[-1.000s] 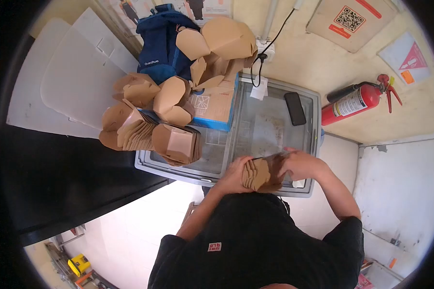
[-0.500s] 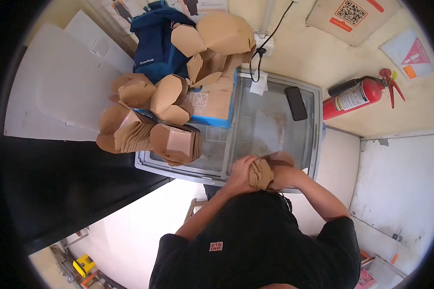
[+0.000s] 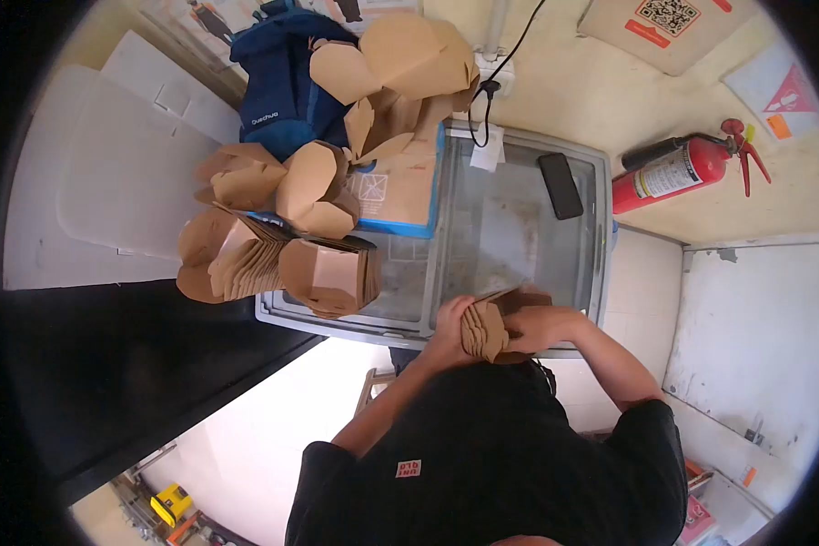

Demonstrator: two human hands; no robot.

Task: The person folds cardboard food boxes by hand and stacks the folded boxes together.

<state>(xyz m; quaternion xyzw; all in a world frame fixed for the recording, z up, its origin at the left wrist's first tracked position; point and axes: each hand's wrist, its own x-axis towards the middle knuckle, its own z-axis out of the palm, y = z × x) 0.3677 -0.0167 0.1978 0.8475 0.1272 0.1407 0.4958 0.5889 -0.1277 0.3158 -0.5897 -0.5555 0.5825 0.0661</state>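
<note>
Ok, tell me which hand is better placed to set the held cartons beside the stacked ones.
Probably the left hand: it grips the held cartons on the side nearer the stacked cartons. The right hand is farther off and seems tucked into the held cartons' opening.

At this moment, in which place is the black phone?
In the head view, the black phone lies right of centre on the grey-framed top, between the white paper tag and the red fire extinguisher.

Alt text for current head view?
A person's left hand grips a nested stack of brown cartons, right hand against it, at a gray-rimmed surface. Beyond are more cartons, a blue backpack and a black phone; red fire extinguisher at right.
</note>
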